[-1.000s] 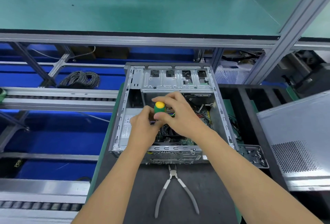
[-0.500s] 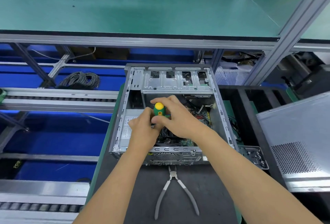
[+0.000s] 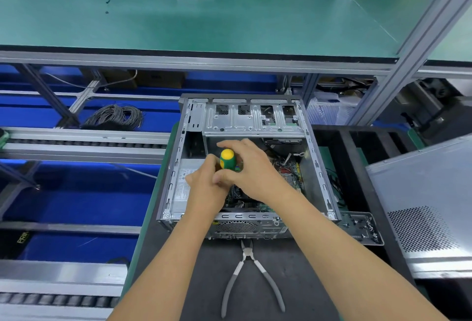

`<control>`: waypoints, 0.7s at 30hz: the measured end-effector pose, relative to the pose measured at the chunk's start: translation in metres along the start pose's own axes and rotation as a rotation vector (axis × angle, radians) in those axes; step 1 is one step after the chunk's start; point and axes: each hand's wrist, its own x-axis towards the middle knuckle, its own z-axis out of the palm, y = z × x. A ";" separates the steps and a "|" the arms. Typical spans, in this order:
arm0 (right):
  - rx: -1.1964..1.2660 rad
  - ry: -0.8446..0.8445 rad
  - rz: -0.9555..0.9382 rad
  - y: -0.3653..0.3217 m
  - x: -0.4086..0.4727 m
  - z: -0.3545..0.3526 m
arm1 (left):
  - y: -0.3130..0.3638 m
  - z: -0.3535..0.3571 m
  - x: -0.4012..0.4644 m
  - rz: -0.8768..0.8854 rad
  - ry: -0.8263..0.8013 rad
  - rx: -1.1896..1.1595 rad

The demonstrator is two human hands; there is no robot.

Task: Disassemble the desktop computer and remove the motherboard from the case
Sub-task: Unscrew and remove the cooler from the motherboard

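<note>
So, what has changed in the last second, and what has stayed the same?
Very little. The right hand turned slightly on the screwdriver; its fingers now reach further over the yellow cap. The left hand stays beside the handle, its grip hidden. The screwdriver remains upright inside the case. The pliers and side panel did not move.

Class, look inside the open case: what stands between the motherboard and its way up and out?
Both hands, left and right, and the screwdriver are over the motherboard; cables cross above it. The case top is open.
</note>
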 end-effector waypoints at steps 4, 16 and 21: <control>0.053 0.106 0.016 0.000 0.001 0.001 | 0.001 -0.001 0.001 0.025 -0.037 -0.028; 0.046 0.061 0.018 0.000 0.000 -0.003 | -0.003 0.001 0.003 0.046 -0.022 -0.037; -0.011 0.038 -0.062 0.001 -0.003 -0.001 | -0.004 -0.001 0.002 0.094 -0.078 -0.011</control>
